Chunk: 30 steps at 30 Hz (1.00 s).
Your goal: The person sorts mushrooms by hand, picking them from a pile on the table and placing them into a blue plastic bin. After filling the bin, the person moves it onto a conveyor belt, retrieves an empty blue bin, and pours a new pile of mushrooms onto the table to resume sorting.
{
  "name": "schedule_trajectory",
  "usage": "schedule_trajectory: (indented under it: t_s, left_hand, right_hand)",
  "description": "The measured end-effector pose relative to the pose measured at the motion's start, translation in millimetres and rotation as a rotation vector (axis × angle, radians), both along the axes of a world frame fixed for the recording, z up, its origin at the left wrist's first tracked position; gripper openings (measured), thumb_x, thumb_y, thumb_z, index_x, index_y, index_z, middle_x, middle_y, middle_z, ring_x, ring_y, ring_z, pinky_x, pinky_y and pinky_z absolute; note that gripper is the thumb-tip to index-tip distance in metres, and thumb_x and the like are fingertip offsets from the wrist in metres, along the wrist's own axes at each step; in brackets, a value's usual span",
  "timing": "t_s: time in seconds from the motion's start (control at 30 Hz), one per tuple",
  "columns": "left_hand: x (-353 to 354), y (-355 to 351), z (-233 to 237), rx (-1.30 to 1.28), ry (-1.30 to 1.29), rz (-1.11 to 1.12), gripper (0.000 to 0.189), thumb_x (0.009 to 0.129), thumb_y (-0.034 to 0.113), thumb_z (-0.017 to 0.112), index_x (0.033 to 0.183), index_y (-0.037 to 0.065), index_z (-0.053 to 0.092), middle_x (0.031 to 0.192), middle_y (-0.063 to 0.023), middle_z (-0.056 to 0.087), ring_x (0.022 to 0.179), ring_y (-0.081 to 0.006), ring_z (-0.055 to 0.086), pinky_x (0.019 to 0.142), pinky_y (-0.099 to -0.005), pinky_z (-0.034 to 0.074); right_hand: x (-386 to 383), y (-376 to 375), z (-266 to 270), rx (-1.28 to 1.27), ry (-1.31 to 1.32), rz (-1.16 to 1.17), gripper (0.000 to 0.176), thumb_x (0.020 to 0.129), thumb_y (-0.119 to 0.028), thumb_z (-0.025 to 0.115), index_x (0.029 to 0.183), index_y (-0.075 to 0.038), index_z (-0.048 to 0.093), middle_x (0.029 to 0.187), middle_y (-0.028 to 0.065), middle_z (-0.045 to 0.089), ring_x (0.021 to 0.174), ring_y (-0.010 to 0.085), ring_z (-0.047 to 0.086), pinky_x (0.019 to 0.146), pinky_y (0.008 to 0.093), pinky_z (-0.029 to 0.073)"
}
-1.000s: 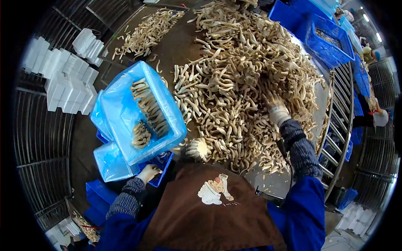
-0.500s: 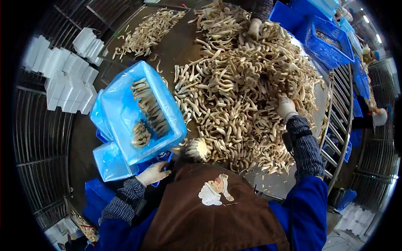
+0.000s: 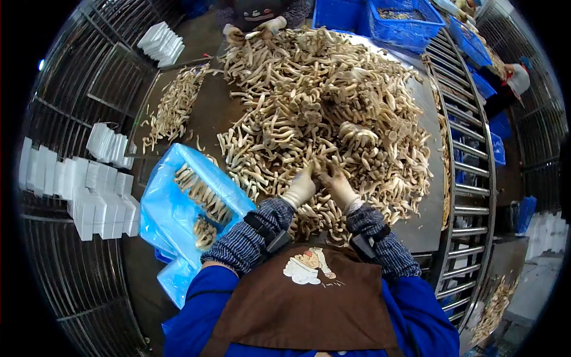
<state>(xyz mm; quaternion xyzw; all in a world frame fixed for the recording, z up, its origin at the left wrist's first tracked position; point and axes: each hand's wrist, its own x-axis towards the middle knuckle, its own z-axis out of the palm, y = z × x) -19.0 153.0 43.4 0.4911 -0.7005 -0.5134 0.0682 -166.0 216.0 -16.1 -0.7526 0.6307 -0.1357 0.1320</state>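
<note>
A large heap of long-stemmed mushrooms (image 3: 279, 119) covers the middle of the steel table. My left hand (image 3: 300, 187), in a pale glove, is closed at the near side of the heap, with its fingertips on mushrooms. Right beside it, my right hand (image 3: 340, 189) is gloved too and bent round mushrooms; its fingertips meet those of the left. What exactly lies between the fingers is partly hidden. To the left sits a tilted crate lined with blue plastic film (image 3: 160, 178), holding a row of mushrooms (image 3: 203, 195) and a smaller bunch (image 3: 205, 233).
Across the table a co-worker's gloved hands (image 3: 270, 27) touch the heap. A smaller mushroom pile (image 3: 175, 107) lies at the far left. Blue crates (image 3: 404, 24) stand at the back right, beside a roller conveyor (image 3: 467, 187). White foam trays (image 3: 98, 196) are stacked at left.
My left hand has moved from beside the lined crate to the heap. The right hand has come left and nearer to meet it. The camera view has shifted, and both co-worker's hands now show.
</note>
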Motion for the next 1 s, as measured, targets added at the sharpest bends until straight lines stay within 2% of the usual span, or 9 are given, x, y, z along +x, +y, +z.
schedule_trajectory:
  t_s: [0.17, 0.33, 0.5, 0.6, 0.67, 0.7, 0.77, 0.83, 1.0]
  left_hand:
    - [17.0, -1.9, -57.7, 0.120, 0.414, -0.084, 0.051, 0.096, 0.028, 0.051, 0.134, -0.003, 0.038, 0.128, -0.0173, 0.049, 0.117, -0.0249, 0.047, 0.103, -0.0314, 0.033]
    - [30.5, -10.8, -38.1, 0.509, 0.608, 0.246, 0.038, 0.090, 0.005, 0.053, 0.125, -0.006, 0.046, 0.110, -0.0128, 0.060, 0.093, -0.0161, 0.059, 0.083, -0.0273, 0.049]
    - [41.7, -27.8, -118.0, 0.244, 0.698, 0.313, 0.038, 0.091, 0.001, 0.049, 0.128, -0.006, 0.042, 0.127, -0.0220, 0.047, 0.117, -0.0283, 0.048, 0.104, -0.0329, 0.037]
    - [50.1, -40.0, -152.2, -0.060, 0.424, 0.156, 0.041, 0.090, -0.001, 0.049, 0.131, -0.006, 0.041, 0.125, -0.0225, 0.050, 0.115, -0.0312, 0.050, 0.105, -0.0331, 0.037]
    - [47.2, -43.5, -116.8, 0.589, 0.501, 0.528, 0.048, 0.088, 0.014, 0.059, 0.128, -0.006, 0.043, 0.108, -0.0120, 0.059, 0.093, -0.0198, 0.059, 0.084, -0.0289, 0.048]
    - [45.0, -47.3, -90.2, 0.592, 0.505, 0.538, 0.048, 0.088, 0.014, 0.059, 0.128, -0.006, 0.043, 0.108, -0.0120, 0.059, 0.093, -0.0198, 0.059, 0.084, -0.0289, 0.048]
    - [43.1, -51.3, -45.1, 0.294, 0.065, 0.014, 0.071, 0.083, 0.026, 0.066, 0.136, -0.008, 0.033, 0.125, -0.0220, 0.053, 0.110, -0.0289, 0.055, 0.097, -0.0336, 0.041]
    - [47.3, -39.2, -66.2, -0.025, 0.101, 0.007, 0.083, 0.079, 0.033, 0.069, 0.140, -0.003, 0.026, 0.124, -0.0297, 0.051, 0.116, -0.0360, 0.052, 0.100, -0.0377, 0.040]
    - [84.7, -16.1, -23.7, 0.017, -0.143, 0.124, 0.077, 0.081, 0.039, 0.065, 0.142, 0.008, 0.028, 0.129, -0.0236, 0.051, 0.114, -0.0375, 0.053, 0.097, -0.0411, 0.042]
  right_hand:
    - [-7.5, 3.0, 22.8, 0.352, -1.501, -0.454, 0.034, 0.090, -0.015, 0.062, 0.118, 0.004, 0.055, 0.103, 0.0070, 0.063, 0.094, 0.0127, 0.059, 0.082, 0.0257, 0.047]
    - [-4.5, -3.8, 1.1, 0.166, -1.428, -0.564, 0.028, 0.086, -0.003, 0.064, 0.112, 0.004, 0.057, 0.102, 0.0081, 0.065, 0.088, 0.0135, 0.062, 0.080, 0.0240, 0.049]
    - [0.0, -19.7, -1.4, 0.219, -1.440, -0.623, 0.043, 0.083, -0.010, 0.066, 0.121, 0.004, 0.052, 0.108, 0.0129, 0.061, 0.091, 0.0186, 0.060, 0.083, 0.0272, 0.048]
    - [-8.2, -31.6, -22.1, 0.175, -0.891, -0.707, 0.042, 0.088, -0.017, 0.061, 0.124, 0.002, 0.049, 0.115, 0.0146, 0.059, 0.102, 0.0236, 0.058, 0.090, 0.0317, 0.046]
    - [-25.1, -60.7, 35.5, 0.318, -0.607, -0.458, 0.055, 0.087, -0.027, 0.062, 0.133, -0.003, 0.042, 0.128, 0.0172, 0.050, 0.119, 0.0295, 0.048, 0.101, 0.0410, 0.039]
    - [-40.0, -70.8, 8.3, -0.047, -0.130, -0.256, 0.061, 0.085, -0.025, 0.062, 0.137, -0.006, 0.037, 0.134, 0.0184, 0.044, 0.128, 0.0306, 0.039, 0.107, 0.0455, 0.032]
    - [-43.2, -120.9, 58.6, 0.487, 0.620, -0.014, 0.065, 0.091, -0.017, 0.047, 0.148, -0.009, 0.016, 0.152, 0.0176, 0.017, 0.141, 0.0326, 0.014, 0.116, 0.0451, 0.011]
    - [-61.0, -158.7, 35.6, 0.658, 0.845, 0.080, 0.069, 0.094, -0.016, 0.041, 0.150, -0.019, 0.000, 0.156, 0.0084, 0.009, 0.143, 0.0283, 0.008, 0.115, 0.0468, 0.014]
    - [-84.4, -206.1, -22.0, 0.870, 0.849, 0.096, 0.077, 0.084, -0.027, 0.064, 0.148, -0.016, 0.022, 0.155, 0.0094, 0.015, 0.141, 0.0286, 0.019, 0.112, 0.0406, 0.024]
